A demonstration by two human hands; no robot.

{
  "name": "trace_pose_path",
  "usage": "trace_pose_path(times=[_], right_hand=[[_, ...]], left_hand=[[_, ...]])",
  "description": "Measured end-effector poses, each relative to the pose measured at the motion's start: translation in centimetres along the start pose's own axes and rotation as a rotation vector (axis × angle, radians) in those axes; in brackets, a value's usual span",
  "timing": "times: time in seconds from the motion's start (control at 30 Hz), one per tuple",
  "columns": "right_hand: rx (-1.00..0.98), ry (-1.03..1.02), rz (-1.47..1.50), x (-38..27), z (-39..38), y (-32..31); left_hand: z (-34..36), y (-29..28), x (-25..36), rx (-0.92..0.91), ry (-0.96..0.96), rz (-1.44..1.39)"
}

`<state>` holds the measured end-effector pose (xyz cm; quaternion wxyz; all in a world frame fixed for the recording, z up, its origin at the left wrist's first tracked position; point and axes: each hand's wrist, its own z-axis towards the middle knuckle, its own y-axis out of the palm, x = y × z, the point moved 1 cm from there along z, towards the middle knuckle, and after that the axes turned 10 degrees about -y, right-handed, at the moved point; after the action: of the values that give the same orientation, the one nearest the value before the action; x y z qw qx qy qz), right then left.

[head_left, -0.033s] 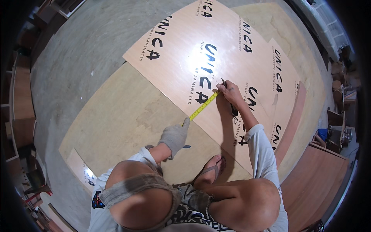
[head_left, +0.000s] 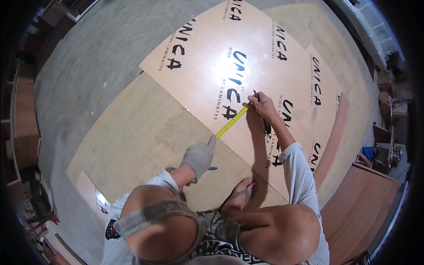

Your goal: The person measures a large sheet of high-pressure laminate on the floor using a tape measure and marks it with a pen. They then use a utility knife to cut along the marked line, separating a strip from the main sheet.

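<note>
A yellow tape measure blade point(head_left: 232, 121) lies across the near-left edge of a large peach laminate sheet point(head_left: 201, 57) printed with dark lettering. My left hand point(head_left: 199, 158), in a grey glove, is closed at the blade's near end by that edge; the tape's case cannot be seen. My bare right hand point(head_left: 263, 106) pinches the far end of the blade over the sheet. It also holds a slim dark tool point(head_left: 256, 95) whose kind I cannot make out. Below the right wrist, a dark shape lies partly in the arm's shadow.
The laminate rests on a larger tan board point(head_left: 128, 128) on the concrete floor point(head_left: 88, 62). A narrow brown strip point(head_left: 332, 143) lies along the right. My sandalled foot point(head_left: 240, 194) stands by the sheet's edge. A laminate offcut point(head_left: 90, 192) is at left; wooden panels point(head_left: 360, 207) are at right.
</note>
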<state>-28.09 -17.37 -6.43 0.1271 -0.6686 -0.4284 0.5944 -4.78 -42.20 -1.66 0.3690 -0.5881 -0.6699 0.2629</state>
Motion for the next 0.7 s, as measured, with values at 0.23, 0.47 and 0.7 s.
trace_pose_path(times=[0.23, 0.47, 0.7], right_hand=[[0.131, 0.143, 0.178, 0.6, -3.4, -2.6], [0.135, 0.045, 0.274, 1.6, -10.1, -0.6], [-0.008, 0.143, 0.21, 1.2, -10.3, -0.6]], left_hand=[[0.5, -1.6, 0.3, -0.052, -0.041, -0.01], [1.4, -0.1, 0.2, -0.005, -0.034, 0.057], [1.8, 1.9, -0.8, 0.098, 0.028, -0.018]])
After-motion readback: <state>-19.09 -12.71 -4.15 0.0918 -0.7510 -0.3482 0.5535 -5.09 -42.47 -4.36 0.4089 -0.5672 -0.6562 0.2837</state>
